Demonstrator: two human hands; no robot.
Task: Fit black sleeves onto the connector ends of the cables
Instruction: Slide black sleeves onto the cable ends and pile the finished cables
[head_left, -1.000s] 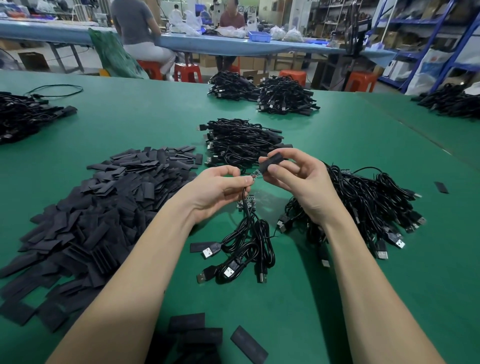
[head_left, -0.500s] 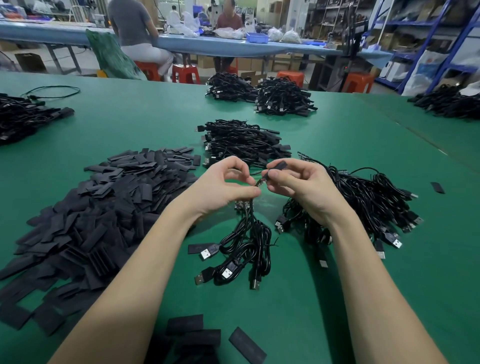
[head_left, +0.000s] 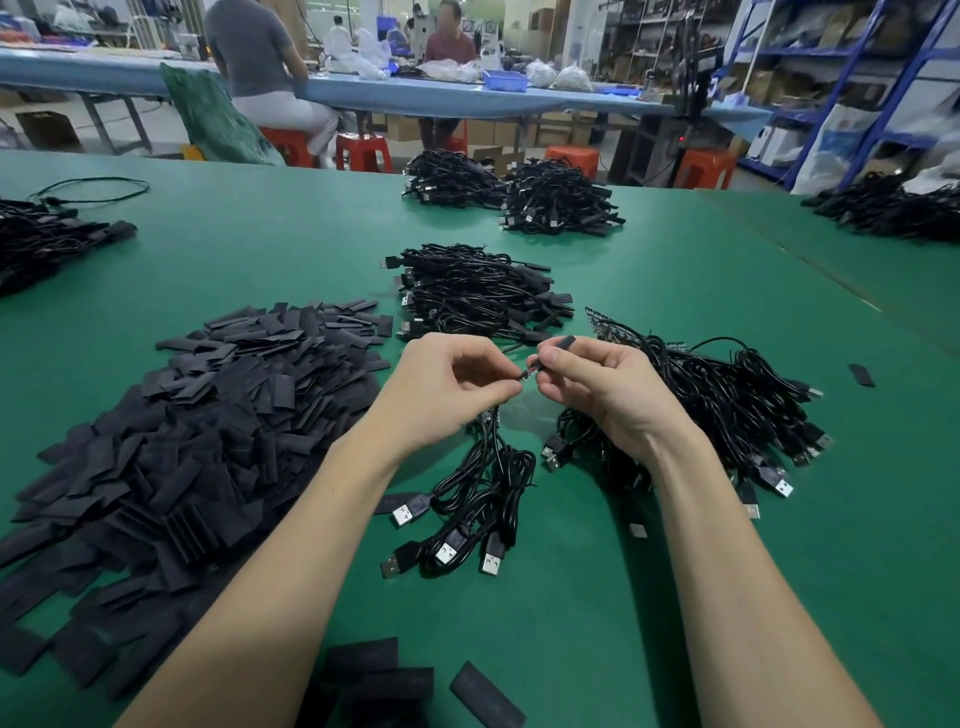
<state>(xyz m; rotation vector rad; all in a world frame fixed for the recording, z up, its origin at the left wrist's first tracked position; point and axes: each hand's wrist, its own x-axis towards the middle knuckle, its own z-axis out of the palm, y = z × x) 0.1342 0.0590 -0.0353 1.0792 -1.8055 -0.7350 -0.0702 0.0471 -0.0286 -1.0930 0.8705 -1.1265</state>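
Sleeve (head_left: 563, 344): one black sleeve is held above the green tabletop (head_left: 649, 597), near the centre of the view. Its long axis runs from 8 o'clock to 2 o'clock, with the free end pointing toward 2 o'clock and the lower end meeting the cable tip (head_left: 525, 375).

Right hand (head_left: 597, 395): the fingers are curled and pinch the sleeve between thumb and forefinger.

Left hand (head_left: 447, 389): the fingers are curled and pinch the cable tip, which points toward 3 o'clock at the sleeve. The cable (head_left: 491, 431) hangs from this hand toward 6 o'clock into a small bundle (head_left: 467, 519) on the tabletop. Five USB plugs show at the bundle's lower edge.

Loose sleeves (head_left: 197, 441): a large heap lies at 9 o'clock of the hands; the count cannot be determined. A few more lie at 6 o'clock near the bottom edge (head_left: 485, 693), and one single piece (head_left: 861, 374) lies at 3 o'clock.

Cable piles: one pile (head_left: 727, 410) sits just beside the right hand at 3 o'clock; one (head_left: 478, 291) at 12 o'clock; two touching piles (head_left: 519, 195) farther at 12 o'clock; one (head_left: 47, 239) at 10 o'clock; one (head_left: 893, 205) at 2 o'clock.

No readable writing or brand marks are visible.
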